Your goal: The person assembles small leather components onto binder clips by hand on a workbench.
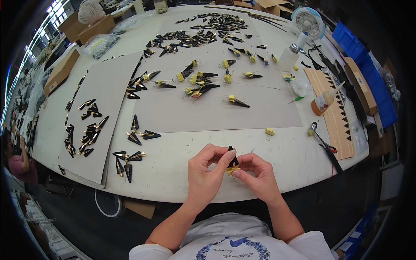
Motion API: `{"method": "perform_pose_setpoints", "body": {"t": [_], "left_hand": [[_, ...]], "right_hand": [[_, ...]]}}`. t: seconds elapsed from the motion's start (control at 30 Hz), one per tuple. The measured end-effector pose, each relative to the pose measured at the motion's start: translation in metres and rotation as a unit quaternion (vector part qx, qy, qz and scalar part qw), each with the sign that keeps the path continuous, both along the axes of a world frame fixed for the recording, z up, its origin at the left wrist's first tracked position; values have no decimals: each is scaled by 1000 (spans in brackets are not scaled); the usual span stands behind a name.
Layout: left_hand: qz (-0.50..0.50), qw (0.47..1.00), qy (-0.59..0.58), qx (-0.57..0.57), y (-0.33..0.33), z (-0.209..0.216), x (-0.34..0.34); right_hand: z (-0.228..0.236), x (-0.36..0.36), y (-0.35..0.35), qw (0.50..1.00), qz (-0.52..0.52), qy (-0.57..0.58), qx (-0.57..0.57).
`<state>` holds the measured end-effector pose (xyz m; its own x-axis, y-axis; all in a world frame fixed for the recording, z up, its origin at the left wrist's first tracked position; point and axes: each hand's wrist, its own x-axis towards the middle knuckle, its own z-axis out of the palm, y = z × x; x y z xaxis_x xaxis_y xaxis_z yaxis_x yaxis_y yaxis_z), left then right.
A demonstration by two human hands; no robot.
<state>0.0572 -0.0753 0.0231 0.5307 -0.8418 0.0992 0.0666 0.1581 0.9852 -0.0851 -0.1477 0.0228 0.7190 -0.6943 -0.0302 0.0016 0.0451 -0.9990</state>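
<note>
Over the table's near edge, my left hand point(207, 172) pinches a small black pointed piece point(234, 162) between thumb and fingers, its tip up. A yellow binder clip point(231, 171) sits at the lower, wide end of that piece. The fingers of my right hand point(260, 177) are closed on the clip from the other side. Both hands are close together, partly hiding the piece. Beyond them, a loose yellow binder clip point(270, 131) lies on the table. Farther off, a black pointed piece with a yellow clip on it point(238, 101) rests on grey board.
Many black pointed pieces with gold parts point(184, 40) spread over the grey board point(182, 119). Others lie on a left board point(106, 71). To the right are an amber liquid bottle point(320, 105), a hammer-like tool point(318, 136), a wooden board point(323, 86), and a fan point(308, 22).
</note>
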Motion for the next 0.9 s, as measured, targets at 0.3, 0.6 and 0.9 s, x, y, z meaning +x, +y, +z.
{"method": "perform_pose_setpoints", "body": {"t": [0.3, 0.6, 0.9], "left_hand": [[0, 999, 40, 7, -4, 0, -2], [-10, 997, 80, 13, -4, 0, 2], [-141, 977, 144, 73, -5, 5, 32]], "right_hand": [[-2, -2, -1, 1000, 3, 5, 9], [-3, -1, -2, 1000, 8, 7, 12], [-1, -3, -4, 999, 40, 32, 10]]}}
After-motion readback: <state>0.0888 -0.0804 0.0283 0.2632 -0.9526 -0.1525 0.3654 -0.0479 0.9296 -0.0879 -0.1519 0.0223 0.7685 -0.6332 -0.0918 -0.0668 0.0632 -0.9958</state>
